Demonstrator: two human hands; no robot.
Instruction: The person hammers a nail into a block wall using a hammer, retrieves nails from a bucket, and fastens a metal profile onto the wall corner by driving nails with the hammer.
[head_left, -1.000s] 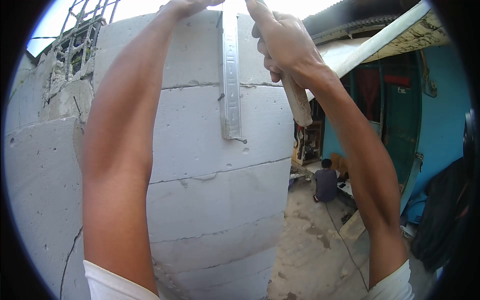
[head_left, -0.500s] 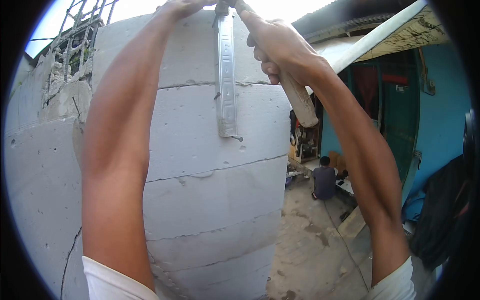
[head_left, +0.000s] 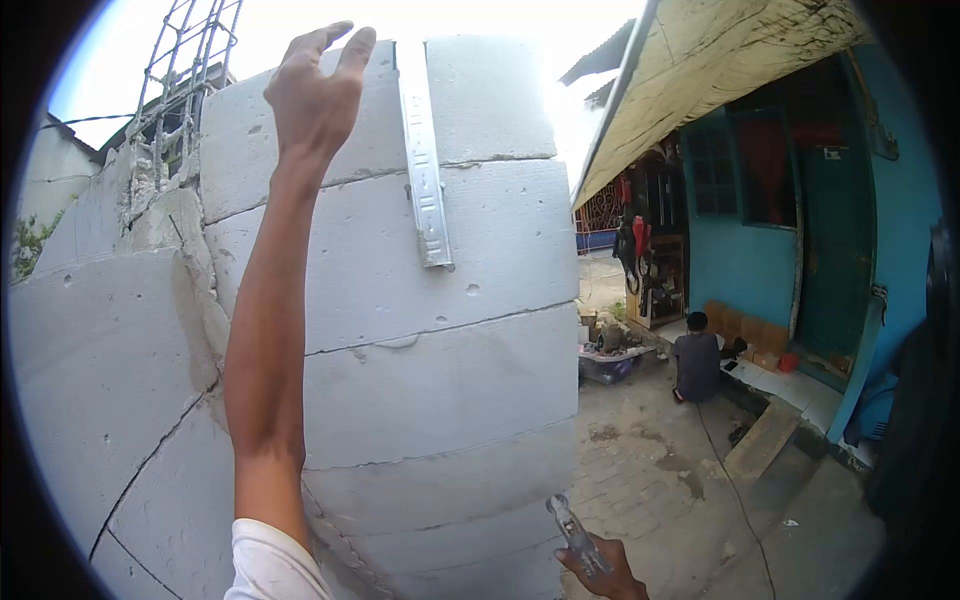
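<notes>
A ribbed metal channel [head_left: 424, 165] stands upright against the pale block wall [head_left: 450, 375], with a nail [head_left: 449, 267] at its lower end. My left hand [head_left: 315, 105] is raised near the wall's top, left of the channel and apart from it. Its fingers are spread with nothing in them. Low at the wall's right edge, my right hand [head_left: 617, 572] is closed around a hammer [head_left: 570, 528]. The hammer's metal head points up and left, while most of its handle is hidden by the hand or out of frame.
Rebar [head_left: 185, 75] sticks up at the wall's left end. A person [head_left: 697, 365] crouches on the paved ground to the right, near a step [head_left: 762, 437] and a cable [head_left: 735, 485]. A tarp [head_left: 740, 75] hangs overhead at right, before a blue house wall [head_left: 720, 245].
My right hand has dropped with the hammer from the channel's top to the lower right. My left hand has come away from the channel's top and opened. The view has shifted slightly.
</notes>
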